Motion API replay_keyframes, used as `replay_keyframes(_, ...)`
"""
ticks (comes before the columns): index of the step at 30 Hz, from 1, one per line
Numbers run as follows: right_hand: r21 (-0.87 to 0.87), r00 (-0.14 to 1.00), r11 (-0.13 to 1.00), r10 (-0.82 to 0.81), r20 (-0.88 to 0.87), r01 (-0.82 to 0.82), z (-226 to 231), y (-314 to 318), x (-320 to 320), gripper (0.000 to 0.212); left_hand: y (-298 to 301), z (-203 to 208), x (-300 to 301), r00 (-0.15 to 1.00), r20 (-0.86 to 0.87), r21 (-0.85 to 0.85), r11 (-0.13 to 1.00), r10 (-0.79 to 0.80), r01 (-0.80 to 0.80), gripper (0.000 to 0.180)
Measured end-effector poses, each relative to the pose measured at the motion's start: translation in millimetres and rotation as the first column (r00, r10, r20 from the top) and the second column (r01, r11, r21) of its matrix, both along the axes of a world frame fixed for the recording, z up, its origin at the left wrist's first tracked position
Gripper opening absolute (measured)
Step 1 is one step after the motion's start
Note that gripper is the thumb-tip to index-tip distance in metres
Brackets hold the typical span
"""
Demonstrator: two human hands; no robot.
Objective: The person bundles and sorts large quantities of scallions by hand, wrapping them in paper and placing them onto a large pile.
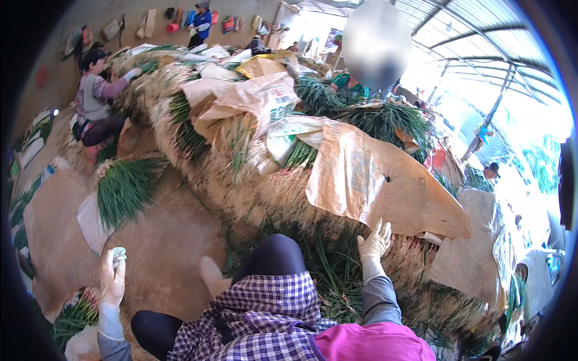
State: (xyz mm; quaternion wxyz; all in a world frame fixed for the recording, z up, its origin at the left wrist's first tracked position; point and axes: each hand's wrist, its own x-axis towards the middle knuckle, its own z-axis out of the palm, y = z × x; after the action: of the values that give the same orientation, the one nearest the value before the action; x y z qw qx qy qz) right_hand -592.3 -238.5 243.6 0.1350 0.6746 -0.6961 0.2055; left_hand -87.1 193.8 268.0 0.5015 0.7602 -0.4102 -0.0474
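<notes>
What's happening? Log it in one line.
left hand: raised, fingers bent | right hand: fingers spread, at lower edge of tan sack | sack: draped over scallion pile

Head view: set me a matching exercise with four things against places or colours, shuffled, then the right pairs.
1. Left hand
2. Right hand
3. Large brown sack
4. Checked garment

A. Draped over the plant pile
B. Purple and white
C. Raised near the picture's left side
D. At the large brown sack's lower edge

Pairs: 1-C, 2-D, 3-A, 4-B
</notes>
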Motion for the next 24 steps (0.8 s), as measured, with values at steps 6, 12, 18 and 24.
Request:
replay_keyframes(6,-0.233,0.961,0.935,-0.246,0.123,0.269,-18.9,-69.0,-104.7,0.072,-141.1,16.4,-30.8,0.786,-0.53,-0.125,0.946,-0.318,0.298,0.041)
replay_keyframes(12,-0.549,0.423,0.665,0.364,0.83,0.506,10.8,-113.8,-221.5,0.04,-368.2,-5.8,-117.0,0.414,-0.806,-0.067,0.76,-0.423,0.646,0.048)
replay_keyframes(18,-0.288,0.02,0.709,0.361,0.932,0.643,50.2,-165.2,-295.4,0.032,-502.3,-26.1,-223.5,0.458,-0.829,0.038,0.784,-0.322,0.619,0.052)
replay_keyframes(24,-0.362,-0.11,0.877,0.413,0.904,0.316,49.7,-191.8,-328.1,0.027,-548.5,-9.5,-233.0,0.595,-0.623,-0.11,0.81,-0.508,0.577,0.014)
